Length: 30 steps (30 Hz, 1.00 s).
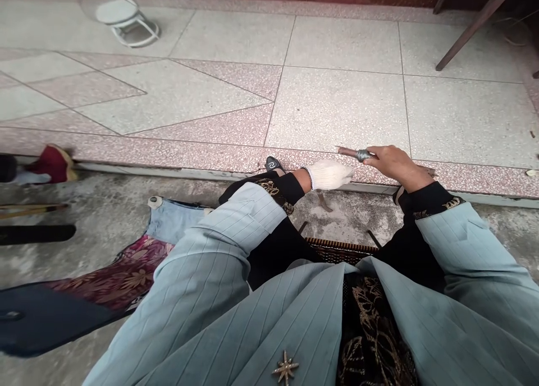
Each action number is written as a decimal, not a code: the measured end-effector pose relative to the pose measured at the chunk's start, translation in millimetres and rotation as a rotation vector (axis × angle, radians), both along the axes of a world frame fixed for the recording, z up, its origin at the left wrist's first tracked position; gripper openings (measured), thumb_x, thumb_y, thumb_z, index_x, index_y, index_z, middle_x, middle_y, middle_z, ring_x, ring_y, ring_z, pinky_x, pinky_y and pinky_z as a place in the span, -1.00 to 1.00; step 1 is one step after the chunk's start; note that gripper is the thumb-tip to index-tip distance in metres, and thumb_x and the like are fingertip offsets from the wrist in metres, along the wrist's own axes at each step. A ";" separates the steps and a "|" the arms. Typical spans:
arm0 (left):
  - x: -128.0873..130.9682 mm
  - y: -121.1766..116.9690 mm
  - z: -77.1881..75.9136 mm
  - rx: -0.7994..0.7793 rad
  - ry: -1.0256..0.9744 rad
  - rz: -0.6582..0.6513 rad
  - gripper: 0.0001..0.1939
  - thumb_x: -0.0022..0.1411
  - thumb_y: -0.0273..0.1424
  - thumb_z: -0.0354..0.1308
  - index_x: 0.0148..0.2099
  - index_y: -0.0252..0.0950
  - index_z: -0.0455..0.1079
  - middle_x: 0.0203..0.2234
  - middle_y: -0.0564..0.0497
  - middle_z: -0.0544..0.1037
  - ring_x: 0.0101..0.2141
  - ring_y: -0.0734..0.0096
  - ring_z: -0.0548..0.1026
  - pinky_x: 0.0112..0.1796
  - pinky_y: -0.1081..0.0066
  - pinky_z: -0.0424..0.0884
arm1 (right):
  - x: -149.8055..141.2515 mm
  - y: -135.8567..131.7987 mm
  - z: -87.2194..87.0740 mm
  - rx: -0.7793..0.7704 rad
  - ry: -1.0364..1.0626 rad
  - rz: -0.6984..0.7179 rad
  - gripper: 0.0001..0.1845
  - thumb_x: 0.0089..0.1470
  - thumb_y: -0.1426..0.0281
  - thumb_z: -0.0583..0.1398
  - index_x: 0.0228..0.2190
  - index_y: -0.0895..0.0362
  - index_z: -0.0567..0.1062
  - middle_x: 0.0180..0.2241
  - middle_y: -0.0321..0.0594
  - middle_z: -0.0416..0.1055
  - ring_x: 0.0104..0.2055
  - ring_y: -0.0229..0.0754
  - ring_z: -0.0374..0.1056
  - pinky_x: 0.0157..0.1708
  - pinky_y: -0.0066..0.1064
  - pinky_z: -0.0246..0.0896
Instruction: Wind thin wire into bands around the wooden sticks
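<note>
My right hand (391, 161), bare, is wrapped round a brown stick (347, 150) with grey wire (362, 155) wound round it. The stick's left end points out over the tiled step, and its other end shows behind the wrist. To the left, my left hand (330, 174) wears a white knitted glove, its fingers drawn together near the step edge. What they hold, if anything, is hidden. A short brown twig-like piece (323, 202) shows just below the glove. I cannot tell whether the glove grips it.
A tiled step (337, 111) runs across in front, above rough concrete (105, 206). A white stool (130, 18) stands back left. Patterned cloth (138, 268) lies at left near a dark long object (37, 234) and a red shoe (54, 162). Woven seat edge (341, 251) shows below me.
</note>
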State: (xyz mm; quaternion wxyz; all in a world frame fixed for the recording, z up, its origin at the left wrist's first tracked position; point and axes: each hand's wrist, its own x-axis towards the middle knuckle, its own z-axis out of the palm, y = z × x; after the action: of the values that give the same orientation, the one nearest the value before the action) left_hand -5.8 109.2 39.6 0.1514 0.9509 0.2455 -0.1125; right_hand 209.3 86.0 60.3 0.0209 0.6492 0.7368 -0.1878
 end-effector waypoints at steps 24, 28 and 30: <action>0.9 9.5 32.8 -0.405 -0.296 0.271 -0.66 0.40 -0.30 -0.13 -0.08 -0.42 0.38 -0.34 -0.05 0.51 -0.37 0.48 0.32 -0.25 0.44 0.23 | -12.7 -7.0 23.6 -0.079 1.311 -0.194 -0.57 -0.03 0.02 0.36 -0.34 0.12 0.51 -0.53 -0.31 0.32 -0.55 -0.35 0.14 -0.55 -0.45 0.10; 5.8 3.2 32.2 -0.361 -0.191 0.245 -0.71 0.39 -0.34 -0.09 -0.09 -0.41 0.38 -0.34 -0.06 0.53 -0.35 0.44 0.33 -0.25 0.44 0.18 | -6.5 4.6 13.3 0.082 1.201 -0.303 -0.56 0.03 -0.01 0.29 -0.32 0.11 0.50 -0.52 -0.30 0.31 -0.54 -0.32 0.17 -0.54 -0.44 0.11; 6.0 1.6 29.0 -0.312 -0.135 0.197 -0.72 0.38 -0.34 -0.07 -0.10 -0.39 0.39 -0.34 -0.08 0.54 -0.35 0.40 0.36 -0.27 0.42 0.17 | 1.0 10.0 6.0 0.189 0.967 -0.333 -0.58 0.08 0.03 0.26 -0.23 0.13 0.54 -0.51 -0.28 0.33 -0.52 -0.28 0.20 -0.52 -0.41 0.10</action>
State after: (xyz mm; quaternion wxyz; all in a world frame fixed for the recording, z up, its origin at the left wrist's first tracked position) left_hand 0.2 110.8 68.6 0.3235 0.8925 0.3064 -0.0700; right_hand 210.3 96.0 66.3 -0.4107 0.5958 0.5626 -0.3998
